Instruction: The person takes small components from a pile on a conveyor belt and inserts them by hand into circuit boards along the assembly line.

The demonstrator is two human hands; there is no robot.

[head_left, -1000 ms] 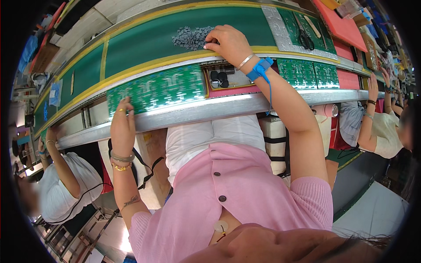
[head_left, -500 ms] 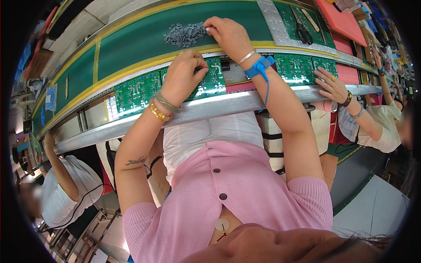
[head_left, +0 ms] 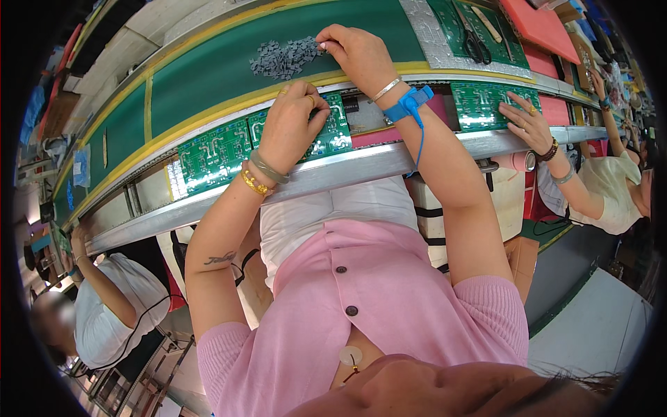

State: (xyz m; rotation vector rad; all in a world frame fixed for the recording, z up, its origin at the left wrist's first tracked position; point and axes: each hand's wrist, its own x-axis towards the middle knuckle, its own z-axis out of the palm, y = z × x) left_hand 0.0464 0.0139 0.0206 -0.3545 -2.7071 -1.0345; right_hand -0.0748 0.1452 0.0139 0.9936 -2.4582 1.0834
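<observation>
Parts pile (head_left: 281,58), one; right grip (head_left: 363,60) alongside, one

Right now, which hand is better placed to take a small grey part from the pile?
Likely the right hand, at the right edge of the pile of small grey parts; the left hand is over a green circuit board.

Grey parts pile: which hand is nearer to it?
Right. The right hand is at the right edge of the grey pile; the left hand is farther off, over a green circuit board.
</observation>
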